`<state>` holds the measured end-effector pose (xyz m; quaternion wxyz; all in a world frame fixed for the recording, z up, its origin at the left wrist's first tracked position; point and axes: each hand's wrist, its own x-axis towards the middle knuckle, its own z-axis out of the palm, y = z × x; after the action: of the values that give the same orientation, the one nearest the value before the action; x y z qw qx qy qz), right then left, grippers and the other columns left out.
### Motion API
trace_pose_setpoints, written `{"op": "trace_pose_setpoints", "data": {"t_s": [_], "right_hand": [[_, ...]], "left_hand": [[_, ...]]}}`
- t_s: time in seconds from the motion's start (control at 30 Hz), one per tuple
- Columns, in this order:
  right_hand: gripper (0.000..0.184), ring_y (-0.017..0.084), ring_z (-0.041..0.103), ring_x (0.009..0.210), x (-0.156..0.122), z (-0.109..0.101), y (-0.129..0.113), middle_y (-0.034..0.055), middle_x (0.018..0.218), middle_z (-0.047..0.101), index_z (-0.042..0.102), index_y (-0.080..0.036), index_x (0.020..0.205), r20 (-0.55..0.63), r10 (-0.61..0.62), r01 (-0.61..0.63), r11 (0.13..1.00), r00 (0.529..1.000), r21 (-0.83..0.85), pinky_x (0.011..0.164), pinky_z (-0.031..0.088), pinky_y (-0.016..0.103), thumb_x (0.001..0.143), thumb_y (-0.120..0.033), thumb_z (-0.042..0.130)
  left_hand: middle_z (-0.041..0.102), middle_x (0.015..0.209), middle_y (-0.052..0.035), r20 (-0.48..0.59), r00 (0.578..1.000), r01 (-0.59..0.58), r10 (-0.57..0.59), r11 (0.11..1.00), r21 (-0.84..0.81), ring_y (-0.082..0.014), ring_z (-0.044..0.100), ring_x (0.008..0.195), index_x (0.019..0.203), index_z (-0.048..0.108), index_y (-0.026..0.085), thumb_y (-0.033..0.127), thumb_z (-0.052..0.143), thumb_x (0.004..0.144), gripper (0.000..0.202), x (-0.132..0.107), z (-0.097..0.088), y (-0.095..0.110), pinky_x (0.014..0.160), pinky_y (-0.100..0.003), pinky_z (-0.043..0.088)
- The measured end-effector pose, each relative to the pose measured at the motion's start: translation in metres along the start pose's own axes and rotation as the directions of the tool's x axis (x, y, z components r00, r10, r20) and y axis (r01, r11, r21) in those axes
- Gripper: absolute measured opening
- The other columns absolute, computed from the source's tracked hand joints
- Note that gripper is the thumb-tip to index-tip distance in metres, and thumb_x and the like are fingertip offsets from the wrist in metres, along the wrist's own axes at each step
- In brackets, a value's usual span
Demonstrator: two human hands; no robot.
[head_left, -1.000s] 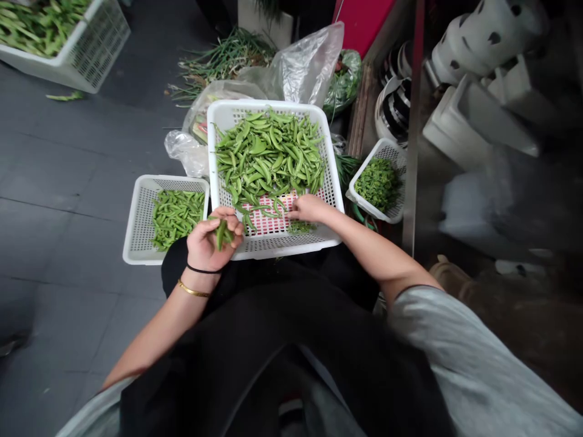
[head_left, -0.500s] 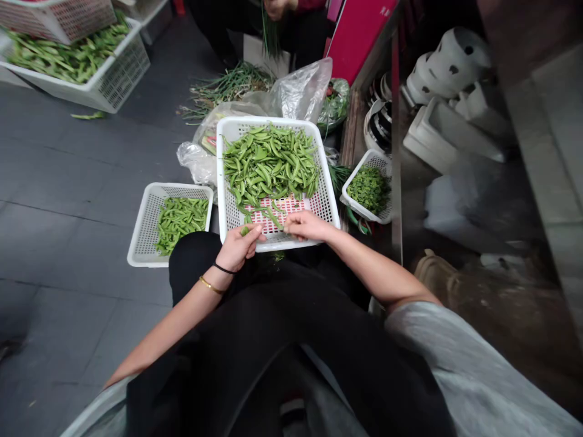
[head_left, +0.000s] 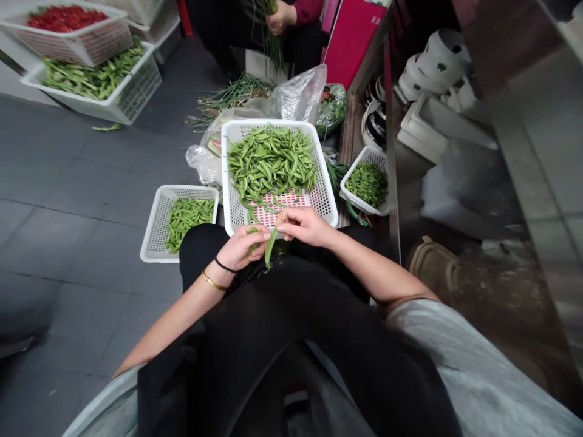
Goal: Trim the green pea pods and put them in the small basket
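Note:
A green pea pod hangs tip down between my two hands, over my lap at the near rim of the big white basket. My right hand pinches the pod's upper end between thumb and fingers. My left hand, closed, touches the same pod with its fingertips and has more green pod curled within its fingers. A heap of pea pods fills the far part of the big basket, and a few lie loose near its front. More pods lie in a smaller white basket by my left knee.
A small basket of leafy greens stands at the right, beside a metal-edged shelf with white containers. Plastic bags and green onions lie beyond. Another person's hand holds long greens. Stacked baskets stand far left.
My hands have come together nearer my body, and a pea pod now hangs between them. My right hand has moved left. The view has shifted slightly.

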<state>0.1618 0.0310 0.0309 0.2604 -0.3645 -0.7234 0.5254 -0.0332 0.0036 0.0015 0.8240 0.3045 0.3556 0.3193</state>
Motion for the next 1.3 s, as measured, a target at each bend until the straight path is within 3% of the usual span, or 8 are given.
{"op": "trace_pose_setpoints", "data": {"t_s": [0.17, 0.33, 0.57, 0.8, 0.93, 1.07, 1.13, 1.3], "right_hand": [[0.020, 0.010, 0.058, 0.057, -0.003, 0.012, -0.006, -0.0004, 0.066, 0.062, 0.057, -0.017, 0.077, -0.085, -0.100, 0.074, 0.963, 0.991, -0.261, 0.060, 0.045, 0.022, 0.088, -0.033, 0.053], [0.027, 0.017, 0.058, 0.070, 0.000, 0.025, 0.002, 0.0080, 0.075, 0.063, 0.056, -0.017, 0.075, -0.195, -0.269, 0.077, 0.748, 0.943, -0.660, 0.067, 0.043, 0.028, 0.093, -0.031, 0.043], [0.017, 0.012, 0.054, 0.060, -0.023, -0.027, -0.001, 0.0003, 0.066, 0.059, 0.056, -0.018, 0.076, -0.420, -0.136, -0.044, 0.918, 0.897, -0.393, 0.063, 0.044, 0.025, 0.088, -0.029, 0.051], [0.014, 0.010, 0.053, 0.063, -0.007, 0.005, 0.000, -0.0008, 0.069, 0.061, 0.058, -0.016, 0.077, -0.016, -0.011, 0.005, 0.940, 1.000, -0.342, 0.063, 0.039, 0.021, 0.086, -0.027, 0.056], [0.018, 0.012, 0.054, 0.068, 0.001, 0.013, 0.000, 0.0028, 0.071, 0.061, 0.059, -0.015, 0.071, 0.177, -0.081, 0.165, 0.830, 0.981, -0.533, 0.067, 0.038, 0.023, 0.088, -0.020, 0.052], [0.017, 0.012, 0.055, 0.068, -0.002, 0.004, -0.011, 0.0045, 0.074, 0.063, 0.060, -0.014, 0.074, 0.282, -0.098, 0.242, 0.807, 0.954, -0.538, 0.067, 0.039, 0.023, 0.088, -0.020, 0.053], [0.019, 0.011, 0.055, 0.064, -0.004, 0.001, -0.016, 0.0020, 0.067, 0.062, 0.059, -0.014, 0.072, 0.256, -0.073, 0.185, 0.876, 0.964, -0.446, 0.065, 0.040, 0.022, 0.088, -0.022, 0.053], [0.027, 0.007, 0.052, 0.043, -0.015, -0.001, -0.019, -0.0057, 0.049, 0.052, 0.057, -0.014, 0.076, 0.426, 0.019, -0.038, 0.999, 0.904, 0.035, 0.050, 0.039, 0.017, 0.091, -0.035, 0.048]], "left_hand": [[0.046, 0.042, 0.0045, 0.055, 0.997, -0.042, 0.045, 0.998, -0.050, -0.0005, 0.028, 0.031, 0.070, 0.063, 0.010, 0.033, 0.075, 0.069, 0.025, 0.001, 0.003, -0.007, 0.032, -0.014, 0.017], [0.052, 0.051, 0.0037, -0.175, 0.980, -0.124, 0.090, 0.973, -0.197, 0.0009, 0.027, 0.032, 0.068, 0.053, 0.013, 0.033, 0.077, 0.066, 0.032, 0.008, 0.009, -0.011, 0.031, -0.013, 0.017], [0.042, 0.039, 0.0081, -0.508, 0.759, -0.419, 0.407, 0.903, 0.097, -0.0038, 0.034, 0.032, 0.068, 0.054, 0.015, 0.031, 0.076, 0.066, 0.027, 0.004, -0.010, 0.001, 0.032, -0.015, 0.023], [0.049, 0.045, 0.0051, -0.442, 0.689, -0.414, 0.574, 0.813, 0.411, -0.0063, 0.038, 0.035, 0.077, 0.062, 0.016, 0.035, 0.071, 0.074, 0.021, -0.003, -0.002, 0.003, 0.035, -0.019, 0.028], [0.064, 0.078, -0.0048, -0.150, 0.606, -0.338, 0.782, 0.423, 0.841, -0.0143, 0.058, 0.067, 0.090, 0.069, 0.018, 0.030, 0.075, 0.069, 0.025, -0.024, 0.002, 0.024, 0.059, -0.023, 0.046], [0.061, 0.080, -0.0068, 0.382, 0.777, -0.380, 0.501, -0.112, 0.918, -0.0167, 0.058, 0.071, 0.086, 0.068, 0.018, 0.029, 0.063, 0.080, 0.013, -0.035, 0.011, 0.033, 0.062, -0.024, 0.046], [0.059, 0.076, -0.0074, 0.466, 0.783, -0.387, 0.413, -0.263, 0.884, -0.0163, 0.057, 0.067, 0.087, 0.066, 0.015, 0.027, 0.053, 0.086, 0.018, -0.033, 0.014, 0.029, 0.058, -0.024, 0.045], [0.063, 0.072, -0.0067, 0.621, 0.697, -0.628, 0.359, -0.114, 0.770, -0.0140, 0.059, 0.064, 0.092, 0.065, 0.013, 0.018, 0.049, 0.089, 0.018, -0.030, 0.017, 0.028, 0.059, -0.023, 0.046]]}}
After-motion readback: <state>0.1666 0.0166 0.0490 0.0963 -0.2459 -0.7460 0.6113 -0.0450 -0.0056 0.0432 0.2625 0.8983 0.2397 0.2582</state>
